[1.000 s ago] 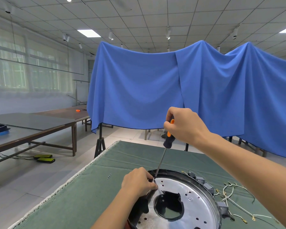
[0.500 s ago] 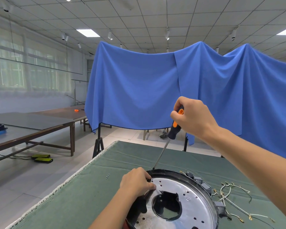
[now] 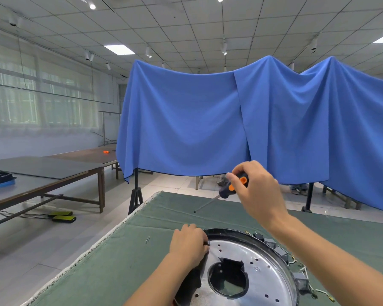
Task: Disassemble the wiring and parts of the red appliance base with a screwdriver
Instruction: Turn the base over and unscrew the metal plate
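Note:
The round appliance base (image 3: 250,250) lies on the green mat, showing a silver metal plate with a dark centre hole and a black rim. My left hand (image 3: 188,245) rests at the plate's far-left rim, its fingertips pinching a small screw (image 3: 208,242). My right hand (image 3: 258,191) grips the black-and-orange screwdriver (image 3: 232,187) in the air above the mat, the shaft slanting down to the left, clear of the base. Only a sliver of the red body shows at the bottom edge.
Grey connector blocks (image 3: 281,253) and loose white wires (image 3: 305,270) sit along the base's right rim. Several tiny screws (image 3: 147,240) lie on the green mat (image 3: 124,261) left of my hand. The mat's left edge drops to the floor. Blue drapes hang behind the table.
My right hand lifted the screwdriver off the plate's rim and swung it up and to the right. My left hand stayed at the rim and now pinches a screw.

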A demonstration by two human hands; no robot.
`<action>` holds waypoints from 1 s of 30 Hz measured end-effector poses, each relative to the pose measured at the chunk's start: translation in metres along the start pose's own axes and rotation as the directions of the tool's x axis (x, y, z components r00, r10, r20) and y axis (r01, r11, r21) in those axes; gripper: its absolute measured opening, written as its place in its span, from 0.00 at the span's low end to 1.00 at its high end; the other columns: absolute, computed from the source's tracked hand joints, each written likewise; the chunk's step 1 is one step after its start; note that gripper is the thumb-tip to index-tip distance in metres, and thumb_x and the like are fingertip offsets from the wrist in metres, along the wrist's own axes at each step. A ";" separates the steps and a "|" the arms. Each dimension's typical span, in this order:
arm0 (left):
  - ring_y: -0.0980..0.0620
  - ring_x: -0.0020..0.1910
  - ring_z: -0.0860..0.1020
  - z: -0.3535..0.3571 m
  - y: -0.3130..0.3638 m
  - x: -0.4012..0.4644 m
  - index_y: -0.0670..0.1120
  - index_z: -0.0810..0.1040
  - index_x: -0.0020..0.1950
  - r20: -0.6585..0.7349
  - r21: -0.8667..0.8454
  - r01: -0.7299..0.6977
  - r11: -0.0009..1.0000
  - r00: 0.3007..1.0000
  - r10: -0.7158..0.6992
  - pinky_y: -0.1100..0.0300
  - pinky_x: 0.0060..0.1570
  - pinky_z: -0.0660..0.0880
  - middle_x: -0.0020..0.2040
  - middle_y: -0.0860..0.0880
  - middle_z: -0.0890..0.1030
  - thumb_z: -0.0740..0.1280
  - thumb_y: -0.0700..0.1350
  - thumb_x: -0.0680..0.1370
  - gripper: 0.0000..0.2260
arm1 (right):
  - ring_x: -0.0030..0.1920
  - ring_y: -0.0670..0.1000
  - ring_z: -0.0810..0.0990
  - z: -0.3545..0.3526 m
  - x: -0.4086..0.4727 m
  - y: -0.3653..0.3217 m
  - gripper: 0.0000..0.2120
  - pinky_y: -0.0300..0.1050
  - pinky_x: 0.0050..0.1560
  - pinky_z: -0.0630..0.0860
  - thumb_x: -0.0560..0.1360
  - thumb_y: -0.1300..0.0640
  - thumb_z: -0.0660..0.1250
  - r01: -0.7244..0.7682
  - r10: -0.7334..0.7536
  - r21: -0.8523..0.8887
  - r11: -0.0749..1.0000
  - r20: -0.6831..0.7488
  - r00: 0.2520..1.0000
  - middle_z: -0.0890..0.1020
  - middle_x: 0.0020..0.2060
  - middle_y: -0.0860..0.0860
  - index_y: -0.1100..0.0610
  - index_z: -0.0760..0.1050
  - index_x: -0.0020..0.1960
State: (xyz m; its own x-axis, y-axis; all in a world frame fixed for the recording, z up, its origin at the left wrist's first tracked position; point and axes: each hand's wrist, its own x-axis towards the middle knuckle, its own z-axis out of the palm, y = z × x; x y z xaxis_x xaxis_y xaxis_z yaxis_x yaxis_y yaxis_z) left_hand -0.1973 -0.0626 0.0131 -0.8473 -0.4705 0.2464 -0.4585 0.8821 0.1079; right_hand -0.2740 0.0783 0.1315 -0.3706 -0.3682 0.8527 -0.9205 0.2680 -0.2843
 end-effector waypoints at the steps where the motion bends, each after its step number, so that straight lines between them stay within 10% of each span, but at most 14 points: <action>1: 0.45 0.62 0.70 0.001 0.001 0.001 0.55 0.77 0.63 -0.012 0.030 -0.012 0.999 1.000 0.012 0.52 0.59 0.65 0.60 0.47 0.74 0.62 0.52 0.79 0.13 | 0.35 0.48 0.73 0.004 -0.007 0.002 0.05 0.43 0.37 0.66 0.76 0.53 0.69 -0.005 0.005 0.014 1.000 0.007 1.000 0.76 0.41 0.45 0.54 0.76 0.44; 17: 0.42 0.55 0.73 0.002 0.012 0.022 0.47 0.79 0.57 -0.044 0.296 -0.209 0.932 0.972 0.232 0.53 0.48 0.63 0.55 0.44 0.75 0.58 0.42 0.79 0.12 | 0.38 0.41 0.75 0.047 -0.082 0.043 0.04 0.26 0.35 0.68 0.75 0.54 0.71 -0.174 0.158 0.092 0.980 0.159 0.975 0.74 0.44 0.43 0.54 0.78 0.47; 30: 0.41 0.59 0.70 0.004 0.021 0.020 0.40 0.65 0.64 0.113 0.442 -0.324 0.836 0.945 0.307 0.51 0.53 0.66 0.62 0.40 0.68 0.50 0.46 0.82 0.15 | 0.51 0.56 0.77 0.058 -0.094 0.044 0.10 0.45 0.48 0.71 0.76 0.51 0.63 -0.230 0.264 -0.131 0.964 0.481 0.836 0.72 0.52 0.49 0.49 0.68 0.56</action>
State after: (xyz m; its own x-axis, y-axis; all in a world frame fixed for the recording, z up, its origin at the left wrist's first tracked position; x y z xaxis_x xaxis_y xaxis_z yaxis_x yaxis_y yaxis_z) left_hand -0.2251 -0.0540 0.0166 -0.9717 -0.1761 0.1575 -0.2270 0.8808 -0.4156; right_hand -0.2862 0.0733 0.0132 -0.6125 -0.6651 0.4272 -0.7866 0.4593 -0.4127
